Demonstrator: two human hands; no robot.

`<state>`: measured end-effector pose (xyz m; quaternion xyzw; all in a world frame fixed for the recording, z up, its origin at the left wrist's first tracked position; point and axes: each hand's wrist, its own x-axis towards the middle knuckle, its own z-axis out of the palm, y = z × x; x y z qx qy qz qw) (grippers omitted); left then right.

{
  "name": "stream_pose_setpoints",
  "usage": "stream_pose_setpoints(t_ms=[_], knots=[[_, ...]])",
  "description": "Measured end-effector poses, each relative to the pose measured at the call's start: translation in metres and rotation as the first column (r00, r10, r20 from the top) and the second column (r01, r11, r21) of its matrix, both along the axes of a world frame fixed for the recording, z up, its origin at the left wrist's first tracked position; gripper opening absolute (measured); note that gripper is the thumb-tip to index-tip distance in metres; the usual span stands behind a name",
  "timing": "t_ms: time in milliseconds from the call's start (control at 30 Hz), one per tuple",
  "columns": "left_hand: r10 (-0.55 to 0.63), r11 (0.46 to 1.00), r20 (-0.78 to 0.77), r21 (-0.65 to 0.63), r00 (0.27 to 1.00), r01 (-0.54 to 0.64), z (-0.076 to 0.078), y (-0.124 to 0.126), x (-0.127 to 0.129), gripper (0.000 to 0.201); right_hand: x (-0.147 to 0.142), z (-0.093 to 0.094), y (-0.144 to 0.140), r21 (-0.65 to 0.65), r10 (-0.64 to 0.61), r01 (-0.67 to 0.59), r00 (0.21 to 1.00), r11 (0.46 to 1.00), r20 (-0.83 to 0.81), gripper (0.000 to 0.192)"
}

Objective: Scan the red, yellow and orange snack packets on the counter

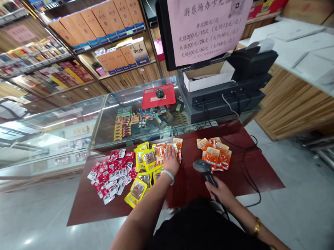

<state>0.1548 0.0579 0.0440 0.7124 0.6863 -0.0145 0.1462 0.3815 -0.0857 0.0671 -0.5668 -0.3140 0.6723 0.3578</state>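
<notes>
My left hand (pixel 171 160) lies flat on the orange snack packets (pixel 168 147) in the middle of the dark red table (pixel 246 172), fingers spread over them. My right hand (pixel 223 193) grips the handle of a black barcode scanner (pixel 203 167), whose head points at a separate pile of orange packets (pixel 217 155) to the right. Yellow packets (pixel 143 169) and a spread of red packets (pixel 111 173) lie to the left of my left hand.
A glass display counter (pixel 103 118) stands behind the table, with a red mouse pad and mouse (pixel 159 95) on it. A monitor with a pink notice (pixel 207 19) and a receipt printer (pixel 251 62) sit at the right. Shelves of boxed goods (pixel 97 18) line the wall.
</notes>
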Motion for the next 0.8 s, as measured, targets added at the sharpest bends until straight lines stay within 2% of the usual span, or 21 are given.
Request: stream_pose_setpoints(t_ms=[100,200,367,500,633,800], knots=[[-0.057,0.991,-0.101,-0.128,0.993,0.044,-0.006,0.013,-0.011,0.077,-0.009,0.003,0.001,-0.006,0.05,-0.05,0.999,0.999,0.015,0.044],[-0.117,0.974,-0.121,-0.206,0.986,0.091,-0.01,0.01,-0.012,0.077,-0.015,0.004,0.003,-0.011,0.08,-0.08,0.996,0.997,0.031,0.046],[-0.2,0.963,-0.101,-0.201,0.975,0.177,-0.006,-0.036,-0.006,0.078,-0.02,0.003,0.003,-0.009,0.083,-0.083,0.996,0.997,0.017,0.047],[-0.251,0.96,-0.054,-0.138,0.966,0.242,0.002,-0.066,-0.006,0.065,-0.02,0.004,0.002,-0.01,0.073,-0.073,0.997,0.997,-0.005,0.047],[-0.148,0.988,-0.101,-0.068,0.984,0.142,0.011,-0.059,-0.015,0.06,-0.02,0.001,-0.001,-0.01,0.074,-0.074,0.997,0.997,-0.01,0.047],[-0.124,0.988,-0.126,-0.107,0.984,0.111,0.02,-0.037,-0.024,0.067,-0.019,-0.003,-0.005,-0.023,0.069,-0.069,0.998,0.997,0.005,0.049]])
